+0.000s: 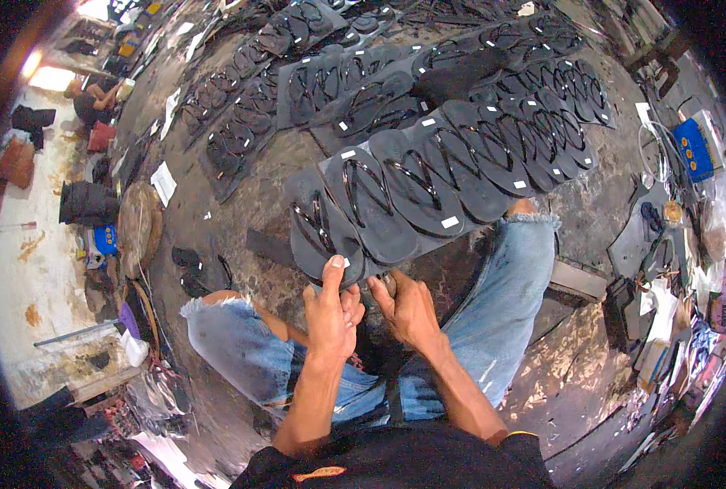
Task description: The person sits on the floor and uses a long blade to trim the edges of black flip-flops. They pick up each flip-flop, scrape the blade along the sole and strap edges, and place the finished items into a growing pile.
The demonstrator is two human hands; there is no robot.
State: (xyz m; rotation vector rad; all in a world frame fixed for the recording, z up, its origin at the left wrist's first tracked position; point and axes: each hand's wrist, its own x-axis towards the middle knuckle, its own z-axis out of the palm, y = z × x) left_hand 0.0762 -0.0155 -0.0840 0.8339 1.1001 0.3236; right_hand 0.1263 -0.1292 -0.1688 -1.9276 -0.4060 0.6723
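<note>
A black flip-flop sandal (pixel 312 213) with glossy dark straps is held at its near end by my left hand (pixel 330 310), thumb on top of the sole and fingers curled beneath. Close by on the right, my right hand (pixel 410 311) is closed, its thumb and fingers pinched near the sole's edge. A small greyish bit shows at those fingertips, too little to name. Just beyond, a row of similar flip-flops (pixel 416 183) lies side by side on a dark sheet (pixel 428 243), several with small white stickers.
More flip-flops (pixel 314 81) lie in rows farther off. My knees in torn jeans (pixel 506 285) flank the work. A wooden block (pixel 576 281) stands at right, near a blue box (pixel 694 151) and scattered scraps. At far left are a round wooden slab (pixel 140 228) and another person (pixel 94 99).
</note>
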